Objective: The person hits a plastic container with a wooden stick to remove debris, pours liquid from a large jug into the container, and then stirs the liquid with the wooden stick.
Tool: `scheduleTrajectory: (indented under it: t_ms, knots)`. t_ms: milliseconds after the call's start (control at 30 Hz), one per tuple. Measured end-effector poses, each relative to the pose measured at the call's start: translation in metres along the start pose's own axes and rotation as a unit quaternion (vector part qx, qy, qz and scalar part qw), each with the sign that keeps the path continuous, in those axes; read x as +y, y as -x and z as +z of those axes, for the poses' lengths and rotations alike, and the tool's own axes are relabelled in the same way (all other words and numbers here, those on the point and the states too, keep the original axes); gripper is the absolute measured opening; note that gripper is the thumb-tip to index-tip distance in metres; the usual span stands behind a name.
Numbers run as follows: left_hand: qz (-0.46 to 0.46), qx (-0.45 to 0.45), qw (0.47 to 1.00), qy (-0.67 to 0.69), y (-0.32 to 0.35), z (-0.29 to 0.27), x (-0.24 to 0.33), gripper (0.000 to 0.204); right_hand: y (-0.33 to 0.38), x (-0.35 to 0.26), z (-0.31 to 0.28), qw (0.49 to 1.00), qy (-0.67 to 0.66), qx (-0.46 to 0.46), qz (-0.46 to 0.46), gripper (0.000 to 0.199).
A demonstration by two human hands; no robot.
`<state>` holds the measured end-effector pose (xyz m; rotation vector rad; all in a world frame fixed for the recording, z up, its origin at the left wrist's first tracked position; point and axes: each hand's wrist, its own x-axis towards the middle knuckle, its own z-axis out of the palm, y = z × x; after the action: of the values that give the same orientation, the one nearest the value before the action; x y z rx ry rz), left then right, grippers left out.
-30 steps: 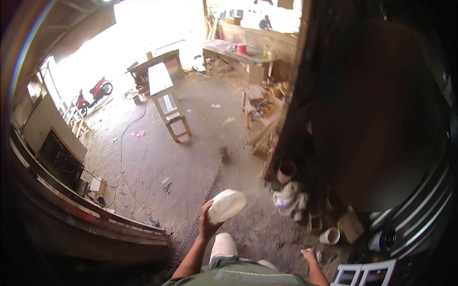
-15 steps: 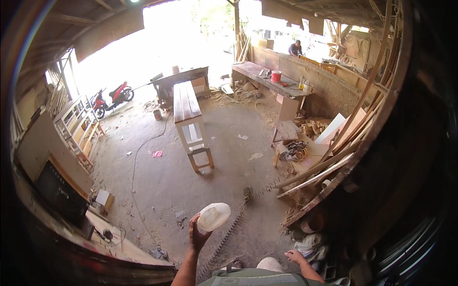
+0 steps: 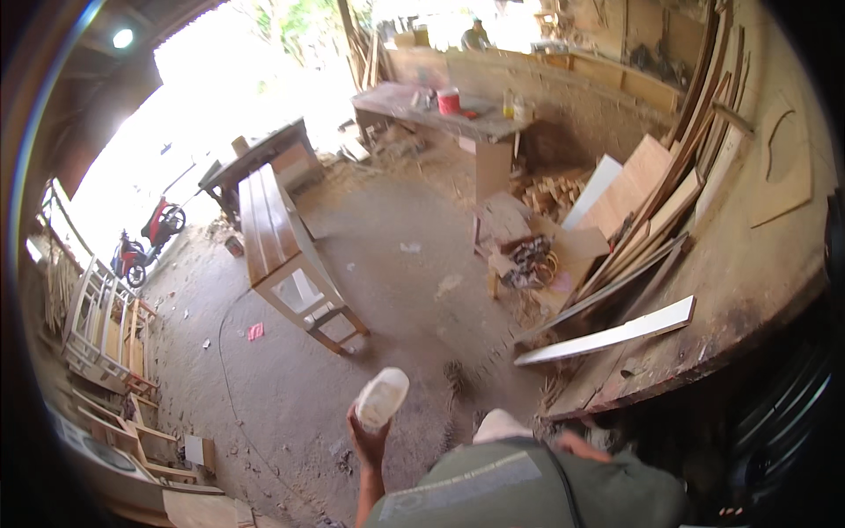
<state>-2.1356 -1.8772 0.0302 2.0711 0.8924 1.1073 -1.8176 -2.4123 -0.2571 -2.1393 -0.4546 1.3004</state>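
Observation:
My left hand (image 3: 368, 440) is closed on the side of a white plastic tub (image 3: 384, 396), held out over the floor. The tub's pale, somewhat stained inside faces up at a tilt; whether anything lies in it, I cannot make out. My right hand (image 3: 581, 446) is low beside my body, near the dark space under the workbench on the right. Its fingers are smeared by motion and partly hidden by my green shirt.
A narrow wooden bench (image 3: 264, 220) stands ahead on the left. A long workbench (image 3: 748, 308) with planks and a white board (image 3: 607, 330) runs along the right. A small stool (image 3: 515, 224), a far table with a red bucket (image 3: 449, 101), and a floor cable (image 3: 227, 370) also show.
My view has swung right and forward. The white tub stays in my left hand, tilted more steeply. My right hand has moved nearer the right workbench and blurred.

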Motion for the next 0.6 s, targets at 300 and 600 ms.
scheduleTrajectory:
  t_ms: [300, 600]
  knots:
    - [-0.038, -0.019, 0.999, 0.028, -0.239, 0.122, -0.027, 0.088, -0.286, -0.477, -0.176, 0.968, 0.143, 0.146, -0.149, 0.053]
    - [0.025, -0.079, 0.995, 0.063, -0.51, 0.287, -0.148, 0.086, -0.556, -0.535, -0.225, 0.969, 0.182, 0.086, -0.143, 0.059]
